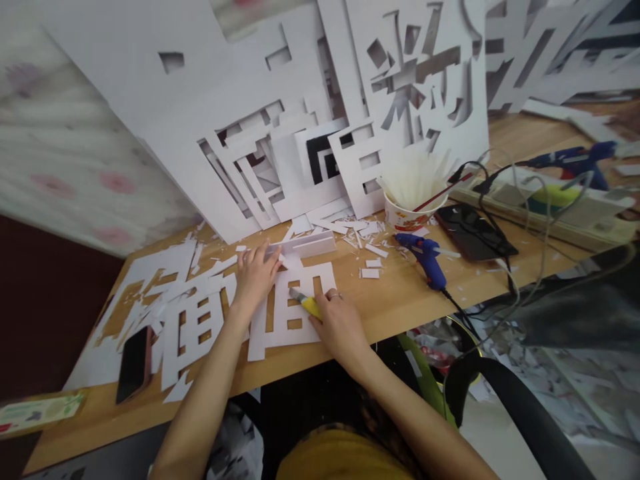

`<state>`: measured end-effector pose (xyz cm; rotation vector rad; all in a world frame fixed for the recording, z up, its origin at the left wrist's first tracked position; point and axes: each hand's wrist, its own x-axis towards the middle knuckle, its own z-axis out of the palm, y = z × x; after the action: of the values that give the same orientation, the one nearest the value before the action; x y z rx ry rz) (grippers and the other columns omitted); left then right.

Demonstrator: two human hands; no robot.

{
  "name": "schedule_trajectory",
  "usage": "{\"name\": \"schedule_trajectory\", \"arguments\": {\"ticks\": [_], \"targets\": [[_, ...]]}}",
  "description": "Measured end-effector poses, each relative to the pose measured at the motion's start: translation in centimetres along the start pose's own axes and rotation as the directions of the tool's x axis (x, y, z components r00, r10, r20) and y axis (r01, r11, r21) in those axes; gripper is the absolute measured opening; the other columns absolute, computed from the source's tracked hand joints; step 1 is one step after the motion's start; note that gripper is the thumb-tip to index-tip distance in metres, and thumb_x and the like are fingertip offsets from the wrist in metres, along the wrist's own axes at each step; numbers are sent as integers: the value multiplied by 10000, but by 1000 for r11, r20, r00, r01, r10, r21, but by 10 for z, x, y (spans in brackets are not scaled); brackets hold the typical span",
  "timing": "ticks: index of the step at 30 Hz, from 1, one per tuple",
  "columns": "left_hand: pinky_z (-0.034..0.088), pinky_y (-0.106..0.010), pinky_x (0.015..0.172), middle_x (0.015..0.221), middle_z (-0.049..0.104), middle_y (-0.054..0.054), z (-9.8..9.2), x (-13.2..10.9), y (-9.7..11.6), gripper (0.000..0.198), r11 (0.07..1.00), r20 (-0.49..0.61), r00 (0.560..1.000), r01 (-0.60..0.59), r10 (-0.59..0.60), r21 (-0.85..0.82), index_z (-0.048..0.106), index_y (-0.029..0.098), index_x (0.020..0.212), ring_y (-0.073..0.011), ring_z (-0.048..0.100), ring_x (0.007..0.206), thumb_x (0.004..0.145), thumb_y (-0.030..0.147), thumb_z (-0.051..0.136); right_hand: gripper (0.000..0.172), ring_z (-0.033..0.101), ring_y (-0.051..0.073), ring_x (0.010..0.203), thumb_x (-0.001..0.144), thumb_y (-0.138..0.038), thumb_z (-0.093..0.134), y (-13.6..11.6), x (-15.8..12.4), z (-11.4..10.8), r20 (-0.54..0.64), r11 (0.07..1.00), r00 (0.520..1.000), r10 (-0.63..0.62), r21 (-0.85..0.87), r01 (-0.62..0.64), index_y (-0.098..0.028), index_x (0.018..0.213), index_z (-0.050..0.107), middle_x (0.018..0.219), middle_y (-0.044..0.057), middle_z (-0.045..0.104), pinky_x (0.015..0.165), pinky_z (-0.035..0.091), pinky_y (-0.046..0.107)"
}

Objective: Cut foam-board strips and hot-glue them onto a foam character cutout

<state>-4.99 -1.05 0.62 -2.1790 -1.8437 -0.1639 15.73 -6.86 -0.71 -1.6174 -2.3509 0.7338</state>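
My right hand point(336, 320) is closed around a yellow utility knife point(306, 303), its tip resting on a white foam-board character cutout point(291, 303) that lies flat on the wooden table point(395, 300). Fingers spread, my left hand point(255, 275) presses down on the cutout's upper left part, beside a white foam strip point(305, 245). More white cutout characters point(187, 313) lie to the left of it.
A dark phone point(134, 363) lies at the left on the cutouts. A blue glue gun point(428, 257), a paper cup of glue sticks point(411, 200), a black phone point(473, 230) and cables sit to the right. Large cut foam boards point(250, 113) lean behind. A chair back point(520, 413) is at lower right.
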Motion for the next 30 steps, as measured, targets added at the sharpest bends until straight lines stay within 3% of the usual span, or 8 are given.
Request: {"name": "schedule_trajectory", "arguments": {"ticks": [7,16,20,23,26,30], "targets": [[351,-543,1058,1355,593,-154,7,12,-19,354,986,40,998,-33,41,-165,692,218,1221,-342,514,1228,973,377,496,193,623,293,981,886,-233,619,-40,20,2,-16,990,990,-137,-33,136,-127,1039,668,1008,170,676,775,458,363],[377,-538,1007,1275,632,-131,4,30,-33,264,956,92,981,-142,171,-257,749,241,1094,-333,542,1176,936,346,566,283,644,294,996,896,-218,577,-105,69,48,-21,985,987,-159,-77,157,-84,1132,658,1090,189,688,800,475,363],[367,-531,1016,1261,650,-115,2,34,-34,226,946,91,976,-165,197,-278,774,247,1016,-330,540,1188,919,348,597,284,654,278,968,946,-228,502,-122,78,55,-47,980,981,-187,-73,184,-79,1106,684,1061,189,711,816,460,360],[376,-526,1001,1249,657,-112,5,34,-37,238,938,73,978,-165,195,-304,775,248,1012,-321,554,1164,927,364,584,271,643,290,976,926,-302,557,-115,72,47,-87,979,977,-195,-80,188,-96,1006,715,994,180,724,834,446,368],[367,-525,1003,1264,644,-115,13,28,-40,244,925,34,982,-164,187,-344,764,250,1045,-313,551,1163,931,367,583,264,639,266,852,918,-340,554,-86,67,33,-153,990,981,-122,-88,109,-136,847,706,863,149,712,756,434,355],[327,-529,1037,1303,619,-115,27,21,-40,257,901,-53,986,-168,161,-400,734,258,1120,-303,525,1200,941,357,580,268,611,241,859,946,-368,504,-48,83,17,-274,996,960,-54,-86,32,-146,999,645,914,115,691,745,404,325]]}}
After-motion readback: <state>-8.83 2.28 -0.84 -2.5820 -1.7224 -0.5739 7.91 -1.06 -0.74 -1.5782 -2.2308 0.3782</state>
